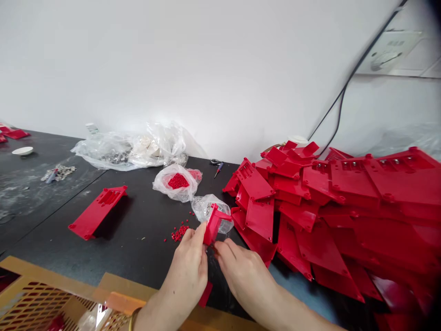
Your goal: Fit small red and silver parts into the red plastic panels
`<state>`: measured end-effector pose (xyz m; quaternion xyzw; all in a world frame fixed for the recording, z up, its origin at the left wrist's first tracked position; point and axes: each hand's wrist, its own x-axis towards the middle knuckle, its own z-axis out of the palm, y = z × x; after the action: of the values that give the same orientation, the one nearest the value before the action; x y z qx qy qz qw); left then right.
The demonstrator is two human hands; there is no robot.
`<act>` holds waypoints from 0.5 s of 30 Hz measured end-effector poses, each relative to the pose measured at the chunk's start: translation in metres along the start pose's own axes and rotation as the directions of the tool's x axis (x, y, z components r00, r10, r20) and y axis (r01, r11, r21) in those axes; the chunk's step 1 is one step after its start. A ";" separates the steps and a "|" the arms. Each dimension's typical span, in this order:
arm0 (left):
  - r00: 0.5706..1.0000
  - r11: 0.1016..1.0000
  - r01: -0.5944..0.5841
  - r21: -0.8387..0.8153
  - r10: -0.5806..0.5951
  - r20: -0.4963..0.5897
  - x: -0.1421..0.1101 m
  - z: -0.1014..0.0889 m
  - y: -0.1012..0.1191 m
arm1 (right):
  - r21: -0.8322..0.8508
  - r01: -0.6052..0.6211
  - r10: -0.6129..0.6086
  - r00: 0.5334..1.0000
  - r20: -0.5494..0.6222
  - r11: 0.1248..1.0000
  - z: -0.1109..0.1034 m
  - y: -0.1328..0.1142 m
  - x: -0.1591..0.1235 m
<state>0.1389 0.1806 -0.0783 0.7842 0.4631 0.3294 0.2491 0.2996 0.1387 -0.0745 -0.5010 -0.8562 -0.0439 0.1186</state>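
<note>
Tilted up on edge over the black table, a red plastic panel (212, 225) is gripped by my left hand (190, 257), thumb along its side. My right hand (239, 264) is closed with its fingertips pinched together at the panel's lower edge; what they hold, if anything, is hidden. Small red beads (178, 232) lie loose just left of the panel. Behind it sits a clear bag (220, 225) with small metal parts. A second bag (166, 184) holds a heap of red beads (178, 181).
A large pile of red panels (310, 211) fills the right side. One single panel (99, 211) lies at left. Plastic bags (138, 149), a screwdriver (218, 169), metal pieces (62, 173) and a white dish (22, 151) stand farther back. A yellow-brown crate (37, 308) borders the front left.
</note>
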 end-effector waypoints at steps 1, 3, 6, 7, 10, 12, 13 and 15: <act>0.999 0.999 -0.025 0.030 0.026 -0.022 -0.002 0.000 0.000 | 0.163 -0.080 0.079 0.997 0.009 0.983 -0.001 0.002 0.003; 0.993 0.992 -0.083 0.091 0.090 -0.079 -0.006 0.001 0.000 | 0.559 -0.269 0.250 0.962 0.113 0.784 -0.004 0.005 0.011; 0.971 0.972 -0.161 0.173 0.187 -0.146 -0.011 0.001 -0.002 | 0.837 -0.529 0.282 0.831 0.479 0.139 -0.004 0.010 0.024; 0.964 0.964 -0.182 0.195 0.214 -0.159 -0.013 0.001 -0.003 | 0.812 -0.583 0.227 0.788 0.572 -0.023 -0.002 0.010 0.028; 0.960 0.948 -0.224 0.227 0.255 -0.117 -0.019 -0.008 -0.014 | 0.759 -0.628 0.132 0.749 0.650 -0.173 0.007 0.001 0.036; 0.971 0.949 -0.190 0.252 0.220 -0.098 -0.017 -0.023 -0.031 | 0.839 -0.541 0.200 0.829 0.522 0.053 0.014 -0.012 0.035; 0.977 0.952 -0.129 0.279 0.169 -0.127 -0.014 -0.036 -0.043 | 0.857 -0.459 0.229 0.883 0.409 0.235 0.018 -0.018 0.031; 0.965 0.939 0.081 0.333 0.009 -0.260 -0.003 -0.068 -0.075 | 0.752 -0.272 0.210 0.961 0.180 0.601 0.025 -0.027 0.020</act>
<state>0.0446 0.2168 -0.0862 0.7572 0.5558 0.3389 0.0533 0.2630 0.1471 -0.0921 -0.5145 -0.7207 0.3597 0.2941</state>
